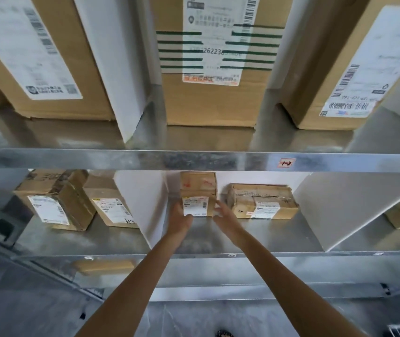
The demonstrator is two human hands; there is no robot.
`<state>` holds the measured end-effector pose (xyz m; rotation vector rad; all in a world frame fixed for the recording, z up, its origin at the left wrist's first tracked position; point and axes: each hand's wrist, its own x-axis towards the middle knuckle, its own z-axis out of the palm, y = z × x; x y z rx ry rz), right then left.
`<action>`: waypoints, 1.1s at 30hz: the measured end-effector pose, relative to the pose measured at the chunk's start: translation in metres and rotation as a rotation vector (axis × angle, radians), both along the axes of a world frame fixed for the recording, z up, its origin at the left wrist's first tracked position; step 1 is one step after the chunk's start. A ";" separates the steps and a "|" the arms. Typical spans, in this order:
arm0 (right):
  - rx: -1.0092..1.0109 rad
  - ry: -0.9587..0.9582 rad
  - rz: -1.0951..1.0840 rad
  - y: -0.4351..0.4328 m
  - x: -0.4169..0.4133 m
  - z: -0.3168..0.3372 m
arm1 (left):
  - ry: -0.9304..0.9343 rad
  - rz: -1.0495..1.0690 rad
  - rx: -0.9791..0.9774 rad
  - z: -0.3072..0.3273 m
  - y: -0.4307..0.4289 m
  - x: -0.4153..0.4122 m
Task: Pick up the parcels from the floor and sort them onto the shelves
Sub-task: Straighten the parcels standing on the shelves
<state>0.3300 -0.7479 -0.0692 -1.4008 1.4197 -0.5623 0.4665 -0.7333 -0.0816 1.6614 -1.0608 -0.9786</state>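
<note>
Flanking small parcel on shelf: L hand, fingers loose, touches its front; R hand spread wide beside it. Risk: stray nudge could skew it.

Looks like a parcel depot or courier pick-up storeroom: tiers of galvanised metal shelves, split into separate bays by upright white divider panels. Filled with brown cardboard parcels of mixed sizes, tall ones above and small taped, scuffed ones below, fronted with printed shipping labels carrying barcodes and digits, one also striped with green lines. Numbered on the upper shelf's front edge by a small pink handwritten tag reading 1-2, and set over a plain grey floor.
</note>
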 end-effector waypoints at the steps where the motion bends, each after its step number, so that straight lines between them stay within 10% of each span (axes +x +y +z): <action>1: 0.009 0.008 -0.029 0.002 0.002 -0.003 | -0.011 -0.009 0.006 -0.002 0.002 0.002; 18: -0.430 0.495 0.111 0.101 0.000 -0.043 | -0.244 -0.392 0.225 -0.041 0.099 0.056; 33: -0.484 0.328 0.431 0.179 0.119 -0.015 | -0.239 0.307 0.146 0.020 0.222 0.243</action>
